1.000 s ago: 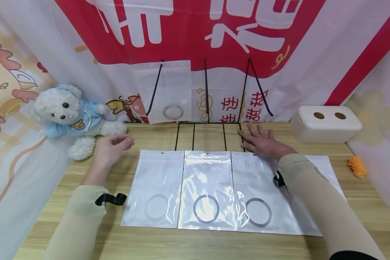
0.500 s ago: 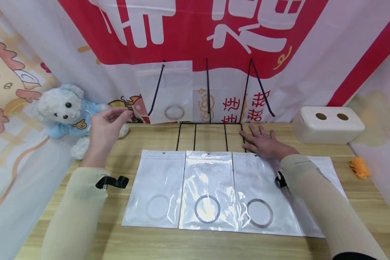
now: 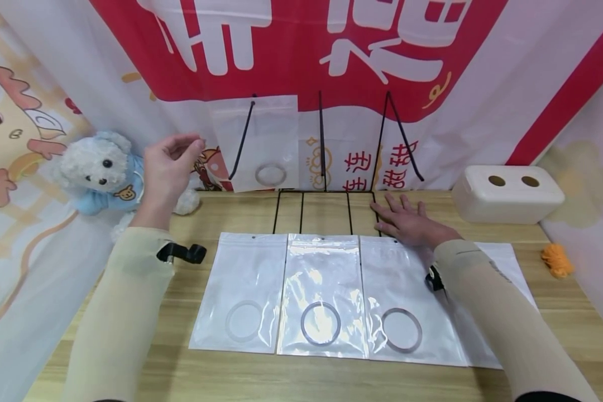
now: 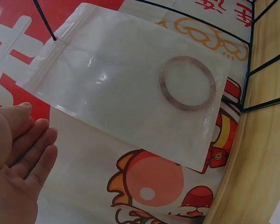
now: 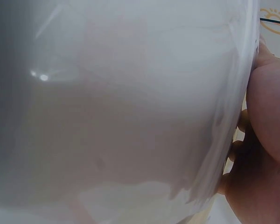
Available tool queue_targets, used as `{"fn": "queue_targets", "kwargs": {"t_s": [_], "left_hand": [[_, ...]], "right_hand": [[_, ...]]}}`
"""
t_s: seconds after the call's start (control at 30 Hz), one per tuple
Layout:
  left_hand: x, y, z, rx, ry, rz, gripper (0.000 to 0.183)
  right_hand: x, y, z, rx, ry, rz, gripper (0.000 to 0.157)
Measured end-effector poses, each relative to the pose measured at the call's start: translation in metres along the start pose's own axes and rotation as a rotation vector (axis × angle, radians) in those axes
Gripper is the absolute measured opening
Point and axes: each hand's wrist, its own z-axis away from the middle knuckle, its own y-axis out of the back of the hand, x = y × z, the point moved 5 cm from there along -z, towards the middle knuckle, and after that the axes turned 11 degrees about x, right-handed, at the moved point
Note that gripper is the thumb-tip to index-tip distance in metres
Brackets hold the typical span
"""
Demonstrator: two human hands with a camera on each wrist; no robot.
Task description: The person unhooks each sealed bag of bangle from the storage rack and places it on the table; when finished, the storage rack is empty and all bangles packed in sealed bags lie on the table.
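Note:
A clear-and-white zip bag (image 3: 261, 139) with a bangle (image 4: 187, 83) inside hangs from the left prong of a black wire rack (image 3: 322, 139). To its left, my left hand (image 3: 170, 167) is raised with its fingers loosely bent, holding nothing and apart from the bag. On the table my right hand (image 3: 409, 224) rests with spread fingers over the rack's base wires, by the top edge of the flat bags. Several such bags lie in a row: a left one (image 3: 241, 279), a middle one (image 3: 321, 285), and others partly beneath the right arm. The right wrist view shows mostly blurred bag film (image 5: 130, 116).
A white teddy bear (image 3: 100, 167) in a blue hoodie sits behind the left arm. At the back right stands a white box (image 3: 507, 195) with two holes, and an orange yarn bundle (image 3: 556, 260) lies in front of it. A printed cloth (image 3: 281, 50) hangs behind the rack.
My left hand has risen from low beside the teddy bear up to the height of the hanging bag. The right hand has stayed on the rack base.

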Motion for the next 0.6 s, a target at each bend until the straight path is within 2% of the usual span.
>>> {"fn": "queue_targets", "kwargs": {"t_s": [0.27,0.6], "left_hand": [[0.009,-0.006,-0.013,-0.029,0.027,0.028,0.046],[0.024,-0.018,-0.023,-0.050,-0.007,0.044,0.044]], "right_hand": [[-0.001,0.000,0.003,0.020,0.020,-0.009,0.069],[-0.002,0.000,0.002,0.023,0.018,-0.010,0.069]]}}
